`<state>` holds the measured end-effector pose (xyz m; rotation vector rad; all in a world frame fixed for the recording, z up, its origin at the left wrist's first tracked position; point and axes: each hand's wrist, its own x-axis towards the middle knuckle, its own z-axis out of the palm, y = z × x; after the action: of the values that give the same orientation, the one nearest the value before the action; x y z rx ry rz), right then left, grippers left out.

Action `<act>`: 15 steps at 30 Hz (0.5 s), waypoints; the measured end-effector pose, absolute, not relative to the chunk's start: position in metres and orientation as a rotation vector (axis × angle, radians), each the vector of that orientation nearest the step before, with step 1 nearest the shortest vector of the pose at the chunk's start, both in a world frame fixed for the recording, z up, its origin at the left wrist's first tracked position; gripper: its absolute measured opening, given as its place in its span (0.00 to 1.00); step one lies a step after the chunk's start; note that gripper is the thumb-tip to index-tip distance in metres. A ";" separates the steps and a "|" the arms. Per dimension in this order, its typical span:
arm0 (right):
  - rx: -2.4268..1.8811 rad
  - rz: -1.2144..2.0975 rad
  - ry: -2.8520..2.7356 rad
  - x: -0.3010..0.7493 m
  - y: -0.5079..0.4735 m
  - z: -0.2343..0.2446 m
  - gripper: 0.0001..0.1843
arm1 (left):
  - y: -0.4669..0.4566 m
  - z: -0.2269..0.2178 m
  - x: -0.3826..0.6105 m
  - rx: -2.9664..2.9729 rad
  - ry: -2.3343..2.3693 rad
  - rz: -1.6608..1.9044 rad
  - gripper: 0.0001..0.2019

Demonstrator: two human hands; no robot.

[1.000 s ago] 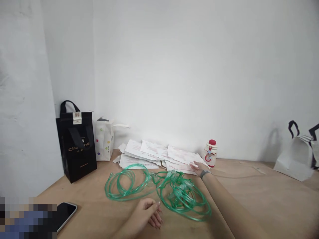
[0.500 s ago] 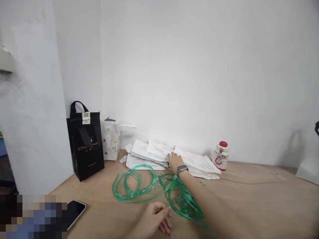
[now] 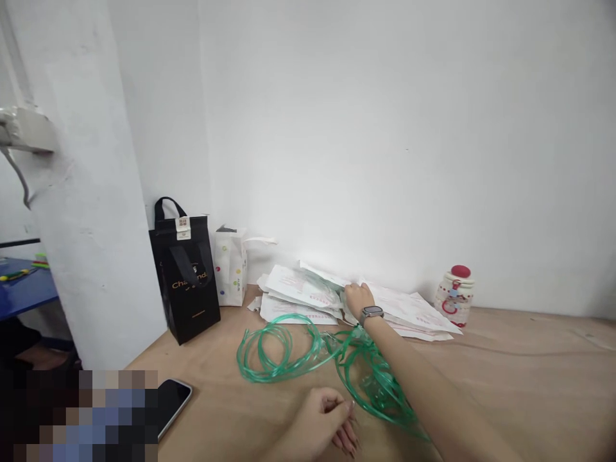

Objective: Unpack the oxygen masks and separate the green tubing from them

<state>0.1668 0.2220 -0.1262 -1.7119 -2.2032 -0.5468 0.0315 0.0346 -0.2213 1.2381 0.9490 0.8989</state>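
My right hand [image 3: 357, 297], with a watch on its wrist, reaches across the table and grips the edge of one white paper packet [image 3: 308, 285] in the pile [image 3: 409, 311] against the wall, lifting that edge a little. Coils of green plastic tubing [image 3: 279, 350] lie on the wooden table [image 3: 505, 378] under and beside my right forearm. My left hand [image 3: 327, 423] rests on the table near me, fingers loosely curled, holding nothing that I can see, just left of the tubing.
A black paper bag [image 3: 187, 273] and a small white spotted bag [image 3: 231, 266] stand at the back left. A red-capped white bottle [image 3: 455, 296] stands by the wall on the right. A dark phone [image 3: 171, 401] lies at the near left edge. A white pillar [image 3: 91, 192] rises on the left.
My right hand has moved left along the pile of packets and taken hold of one, raising its edge. The view has swung left. My left hand has stayed put.
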 end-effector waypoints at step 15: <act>-1.284 0.030 -1.683 0.212 0.050 -0.088 0.26 | 0.032 -0.223 0.026 1.227 0.865 1.023 0.29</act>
<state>0.2119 0.0497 -0.0884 -1.2837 -1.6827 0.0301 0.0255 0.0317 -0.2230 1.2266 0.8651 1.0231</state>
